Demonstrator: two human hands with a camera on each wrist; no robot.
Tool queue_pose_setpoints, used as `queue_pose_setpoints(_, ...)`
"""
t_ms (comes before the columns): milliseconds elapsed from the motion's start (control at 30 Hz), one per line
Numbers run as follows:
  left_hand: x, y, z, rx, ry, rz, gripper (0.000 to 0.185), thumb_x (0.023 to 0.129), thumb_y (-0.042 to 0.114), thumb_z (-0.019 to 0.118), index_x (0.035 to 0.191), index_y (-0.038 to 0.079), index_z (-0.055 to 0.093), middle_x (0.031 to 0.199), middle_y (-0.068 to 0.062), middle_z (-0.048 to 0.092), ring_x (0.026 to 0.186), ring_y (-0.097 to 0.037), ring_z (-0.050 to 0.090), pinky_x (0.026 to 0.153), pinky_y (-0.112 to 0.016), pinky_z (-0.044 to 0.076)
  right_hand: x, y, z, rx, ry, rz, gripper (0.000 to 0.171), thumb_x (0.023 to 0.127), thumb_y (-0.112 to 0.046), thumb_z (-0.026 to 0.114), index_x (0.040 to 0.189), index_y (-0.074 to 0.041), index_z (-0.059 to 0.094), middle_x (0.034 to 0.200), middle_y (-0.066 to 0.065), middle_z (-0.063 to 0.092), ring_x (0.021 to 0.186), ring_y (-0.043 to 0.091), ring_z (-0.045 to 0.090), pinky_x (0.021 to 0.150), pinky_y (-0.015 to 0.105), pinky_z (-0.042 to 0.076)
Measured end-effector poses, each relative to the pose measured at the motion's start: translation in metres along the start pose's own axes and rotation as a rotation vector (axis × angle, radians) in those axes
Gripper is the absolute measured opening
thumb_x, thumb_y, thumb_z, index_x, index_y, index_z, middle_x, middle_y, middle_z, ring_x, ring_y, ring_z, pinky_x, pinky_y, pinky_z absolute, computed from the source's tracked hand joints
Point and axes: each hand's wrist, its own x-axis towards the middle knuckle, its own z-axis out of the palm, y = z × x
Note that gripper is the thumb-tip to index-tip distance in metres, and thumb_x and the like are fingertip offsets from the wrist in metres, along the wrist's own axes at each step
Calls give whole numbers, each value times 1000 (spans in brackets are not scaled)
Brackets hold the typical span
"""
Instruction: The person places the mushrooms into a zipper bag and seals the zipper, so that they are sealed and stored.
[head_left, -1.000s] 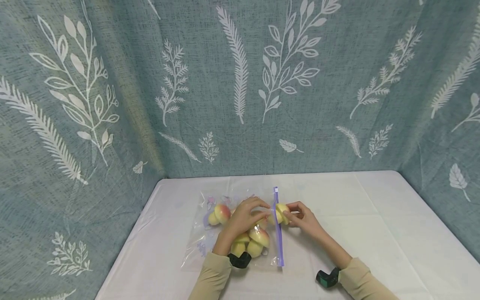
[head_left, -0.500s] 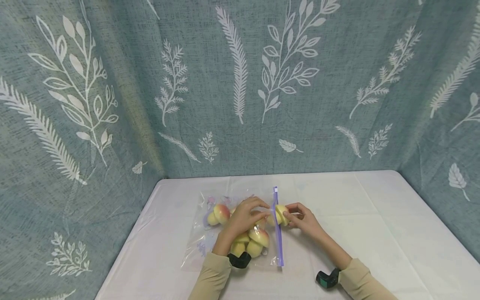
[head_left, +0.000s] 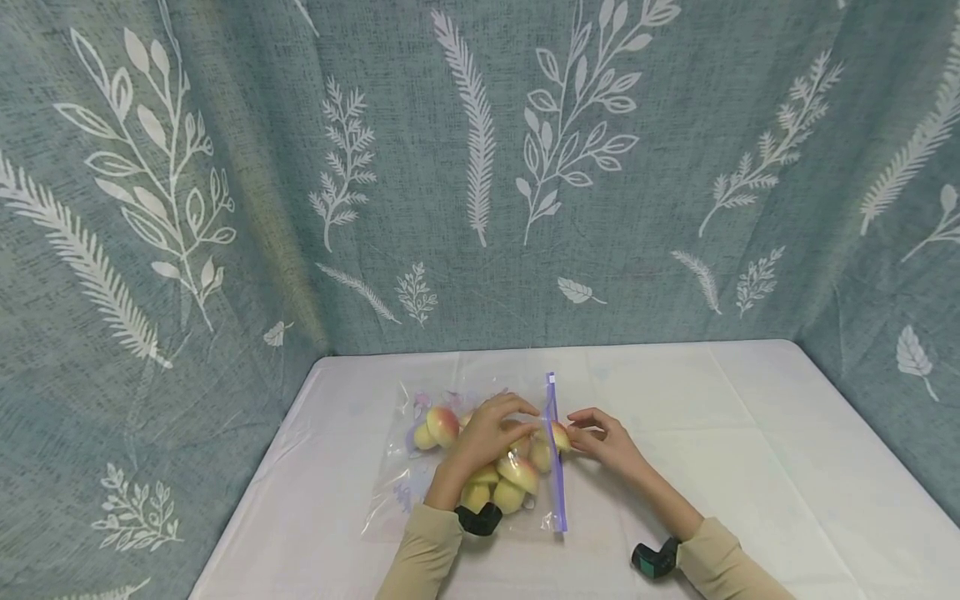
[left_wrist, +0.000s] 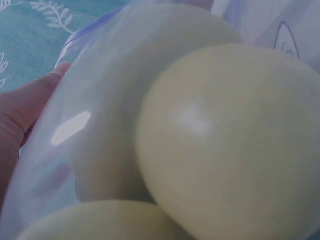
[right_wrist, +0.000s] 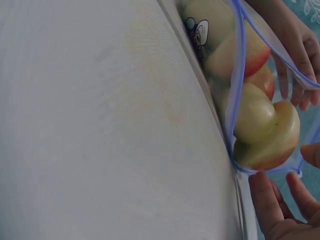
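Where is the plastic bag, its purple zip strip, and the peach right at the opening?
plastic bag [head_left: 390,492], head view, clear lower left corner.
purple zip strip [head_left: 557,492], head view, lower stretch of strip.
peach [right_wrist: 270,140], right wrist view, reddish-yellow side at the opening.

sleeves: long, tan, smooth cloth on both arms, cuffs ending at the wrists behind the fingers | left hand [head_left: 483,437]: bare, no rings or gloves | right hand [head_left: 611,442]: bare likewise | wrist devices: a small black and dark green unit strapped at each cuff, left [head_left: 480,520], right [head_left: 654,557]
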Motion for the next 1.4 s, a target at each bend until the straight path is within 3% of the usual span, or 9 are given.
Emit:
queue_pose_setpoints(167, 1, 0, -1, 1, 1, 7, 14, 86, 27, 66, 97, 18, 68, 98, 6, 67, 102, -11, 60, 113, -39, 29, -9, -23, 4, -35, -28, -29, 35, 91, -10, 58, 118, 11, 51, 110, 25, 55, 92, 26, 64, 79, 37, 57)
queue_pose_setpoints(333, 1, 1, -1, 7, -4, 7, 14, 87, 28, 65, 97, 18, 68, 98, 5, 67, 102, -10, 60, 114, -29, 27, -12, -29, 5, -13, -55, -34, 33, 92, -6, 56, 117, 14, 49, 111, 28, 54, 89, 20, 62, 79, 41, 57)
queue_pose_setpoints(533, 1, 2, -2, 9, -7, 3, 16, 87, 28, 65, 97, 17, 68, 98, 6, 66, 102, -11, 59, 114, -30, 27, -8, -20, 3, 15, -86, -33, 30, 92, -6, 55, 113, 14, 50, 108, 28, 55, 84, 17, 62, 75, 40, 58)
queue_pose_setpoints(767, 0, 2, -3, 3, -9, -6, 17, 88, 29, 64, 99, 17, 68, 100, 6, 66, 105, -12, 59, 113, -36, 28, -2, 1, 2, -25, -88, -26, 29, 91, -14, 59, 109, 9, 55, 100, 18, 62, 78, 14, 64, 68, 33, 59)
queue_pose_setpoints(1100, -1, 2, -3, 10, -7, -30, 16, 87, 29, 65, 99, 19, 67, 101, 7, 66, 108, -11, 57, 114, -28, 26, -4, 3, 4, -16, -115, -12, 29, 90, -17, 61, 105, 7, 57, 94, 15, 64, 77, 16, 65, 70, 31, 59)
queue_pose_setpoints(1400, -1, 2, -3, -6, 2, -6, 17, 87, 26, 65, 100, 17, 67, 102, 5, 66, 108, -14, 58, 112, -39, 30, -5, 2, 2, -39, -154, -49, 27, 93, -15, 56, 105, 8, 59, 94, 18, 67, 80, 16, 65, 71, 31, 58)
